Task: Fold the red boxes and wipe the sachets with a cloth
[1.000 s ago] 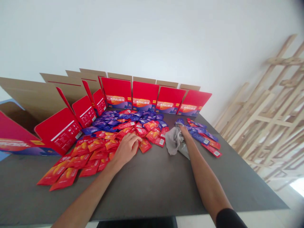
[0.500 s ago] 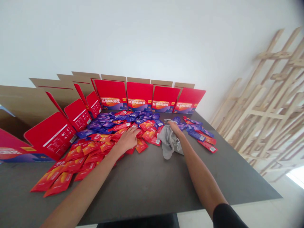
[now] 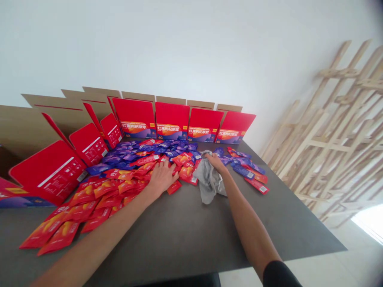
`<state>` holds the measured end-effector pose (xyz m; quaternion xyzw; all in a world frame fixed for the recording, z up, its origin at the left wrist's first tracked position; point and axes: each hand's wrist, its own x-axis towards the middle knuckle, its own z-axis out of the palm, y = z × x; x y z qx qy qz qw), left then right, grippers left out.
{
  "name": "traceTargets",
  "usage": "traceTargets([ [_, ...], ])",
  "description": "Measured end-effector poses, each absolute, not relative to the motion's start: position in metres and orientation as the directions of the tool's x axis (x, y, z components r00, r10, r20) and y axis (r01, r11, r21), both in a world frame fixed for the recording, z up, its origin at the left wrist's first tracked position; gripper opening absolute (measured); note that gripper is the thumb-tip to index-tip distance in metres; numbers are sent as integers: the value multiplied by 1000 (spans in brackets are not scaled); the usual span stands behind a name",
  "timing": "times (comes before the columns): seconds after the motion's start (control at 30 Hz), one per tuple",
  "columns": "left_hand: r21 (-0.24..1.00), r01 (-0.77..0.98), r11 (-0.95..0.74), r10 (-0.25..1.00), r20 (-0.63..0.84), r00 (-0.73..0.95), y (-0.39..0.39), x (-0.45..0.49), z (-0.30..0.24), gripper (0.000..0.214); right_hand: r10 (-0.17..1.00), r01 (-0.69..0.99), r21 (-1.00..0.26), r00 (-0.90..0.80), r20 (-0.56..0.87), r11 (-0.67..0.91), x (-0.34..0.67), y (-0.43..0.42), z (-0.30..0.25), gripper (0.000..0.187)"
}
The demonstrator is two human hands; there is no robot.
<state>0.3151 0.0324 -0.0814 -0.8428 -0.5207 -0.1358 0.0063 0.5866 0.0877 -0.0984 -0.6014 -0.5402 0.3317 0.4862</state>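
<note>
My left hand (image 3: 162,176) lies flat with fingers spread on a heap of red sachets (image 3: 98,195) on the dark table (image 3: 191,235). Purple sachets (image 3: 140,150) lie behind the red ones. My right hand (image 3: 215,162) presses on the far end of a grey cloth (image 3: 209,181) that lies crumpled on the table between the big heap and a smaller group of sachets (image 3: 247,169) at the right. Its fingers curl over the cloth.
Red folded cartons (image 3: 172,119) stand in a row along the table's back edge and down the left side (image 3: 48,173), with brown cardboard behind. Wooden frames (image 3: 335,127) lean on the wall at the right. Bare tabletop lies in front.
My right hand has dragged the grey cloth to the left, toward the main heap. My left hand stays on the red sachets, pushing them slightly left. The view has shifted.
</note>
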Motion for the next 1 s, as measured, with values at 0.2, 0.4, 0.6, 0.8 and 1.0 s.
traceTargets([
  [0.2, 263, 881, -392, 905, 280, 319, 16, 278, -63, 45, 952, 378, -915, 201, 231, 142, 586, 84, -82, 23],
  [0.4, 998, 13, 54, 979, -55, 196, 16, 264, -85, 47, 884, 415, -837, 141, 446, 357, 544, 75, -63, 24],
  [0.6, 827, -546, 132, 960, 31, 280, 5, 290, -107, 28, 787, 719, -420, -287, 545, 553, 453, 27, -66, 31],
  [0.8, 747, -665, 5, 989, 95, 115, 4, 282, -128, 14, 754, 752, -196, -528, 391, 629, 412, -15, -69, 32],
  [1.0, 811, -569, 139, 938, 77, 339, -14, 293, -131, 34, 839, 832, -352, -221, 497, 428, 445, 10, -55, 30],
])
